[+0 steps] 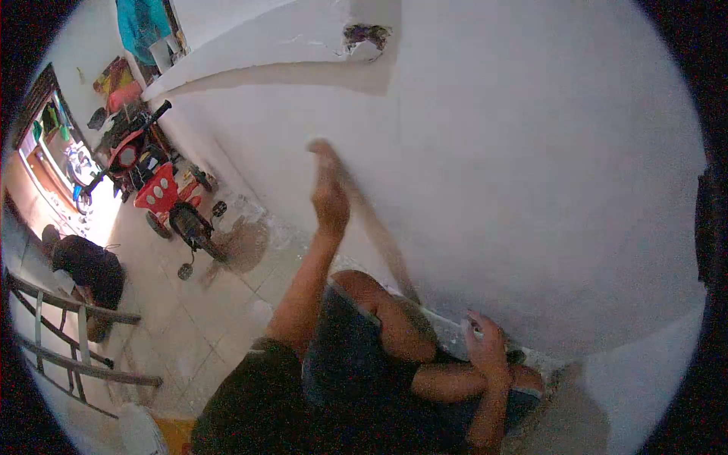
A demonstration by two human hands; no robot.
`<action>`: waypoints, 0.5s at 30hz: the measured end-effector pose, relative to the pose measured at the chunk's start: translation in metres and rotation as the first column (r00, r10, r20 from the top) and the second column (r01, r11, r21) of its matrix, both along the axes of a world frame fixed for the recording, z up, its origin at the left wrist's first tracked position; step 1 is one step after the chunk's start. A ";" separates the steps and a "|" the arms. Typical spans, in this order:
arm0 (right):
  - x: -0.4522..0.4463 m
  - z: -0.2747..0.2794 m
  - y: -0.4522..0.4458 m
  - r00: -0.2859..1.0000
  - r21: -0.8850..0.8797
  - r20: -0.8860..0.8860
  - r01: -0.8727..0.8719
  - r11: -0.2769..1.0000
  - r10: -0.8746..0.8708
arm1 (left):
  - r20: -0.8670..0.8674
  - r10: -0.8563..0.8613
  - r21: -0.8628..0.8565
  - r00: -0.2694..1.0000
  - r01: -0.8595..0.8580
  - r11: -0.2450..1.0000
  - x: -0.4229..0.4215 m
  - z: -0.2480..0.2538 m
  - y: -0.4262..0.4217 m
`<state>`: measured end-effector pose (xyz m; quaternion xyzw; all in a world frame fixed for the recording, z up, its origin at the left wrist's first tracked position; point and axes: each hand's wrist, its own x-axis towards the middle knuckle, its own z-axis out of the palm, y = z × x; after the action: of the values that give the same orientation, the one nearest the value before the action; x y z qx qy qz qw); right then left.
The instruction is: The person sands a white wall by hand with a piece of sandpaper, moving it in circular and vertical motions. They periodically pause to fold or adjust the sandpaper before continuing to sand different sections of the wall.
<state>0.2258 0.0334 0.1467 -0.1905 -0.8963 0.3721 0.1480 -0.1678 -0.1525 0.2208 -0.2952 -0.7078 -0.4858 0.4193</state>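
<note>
The doorway glares white amid dim, grainy surroundings

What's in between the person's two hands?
In the head view, white wall shows between the left hand and right hand, crossed by a dark strip, probably a shadow.

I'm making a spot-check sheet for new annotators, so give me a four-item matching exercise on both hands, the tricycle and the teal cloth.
1. Left hand
2. Right hand
3. Tricycle
4. Teal cloth

A. Hanging at the picture's top left
B. Lowered, near a bent knee
C. Bears a red panel with white ovals
D. Raised in front of the white wall

Pairs: 1-D, 2-B, 3-C, 4-A
</note>
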 end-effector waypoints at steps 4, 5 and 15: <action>-0.002 0.032 -0.011 0.997 -0.083 0.001 0.082 0.993 -0.082 | 0.235 0.113 0.065 0.965 -0.132 0.989 -0.030 0.091 -0.021; -0.005 0.049 -0.015 0.997 -0.135 0.039 0.072 0.988 -0.068 | 0.345 0.048 0.076 0.937 -0.079 0.994 -0.030 0.104 -0.020; 0.003 0.013 -0.003 0.996 -0.053 0.019 0.086 0.995 -0.085 | -0.250 0.055 -0.100 0.967 -0.083 0.992 -0.024 -0.006 -0.011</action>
<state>0.2293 0.0300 0.1601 -0.2357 -0.8783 0.3876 0.1511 -0.1915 -0.1637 0.2148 -0.3512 -0.6856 -0.3907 0.5040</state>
